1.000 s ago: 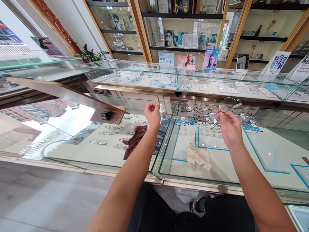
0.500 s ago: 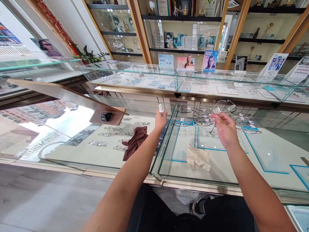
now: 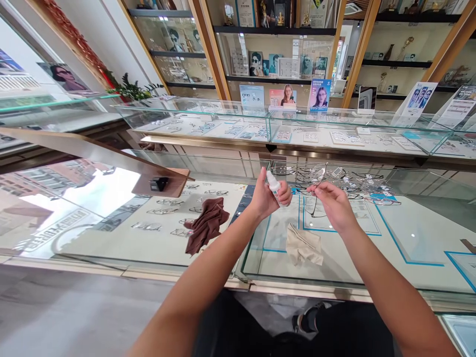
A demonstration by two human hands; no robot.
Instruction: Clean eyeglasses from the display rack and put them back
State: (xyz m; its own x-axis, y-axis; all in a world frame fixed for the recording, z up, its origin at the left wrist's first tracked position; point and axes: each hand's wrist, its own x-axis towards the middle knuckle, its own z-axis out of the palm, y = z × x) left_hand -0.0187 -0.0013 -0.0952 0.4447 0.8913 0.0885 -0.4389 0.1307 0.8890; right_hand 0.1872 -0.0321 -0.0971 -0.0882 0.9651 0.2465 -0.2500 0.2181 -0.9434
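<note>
Spray bottle (image 3: pixel 274 186) moves toward right fingers (image 3: pixel 324 188), which pinch glasses (image 3: pixel 326 174), presumably sparing the lenses; left fingers (image 3: pixel 285 195) clamp the bottle body, leaving nozzle (image 3: pixel 269 175) clear.

Green plant (image 3: pixel 131 89) at 10 o'clock. 3 posters (image 3: pixel 320 97) side by side on back glass counter (image 3: pixel 186 140), ~1 o'clock. Dark vase (image 3: pixel 388 52), 2 o'clock.
</note>
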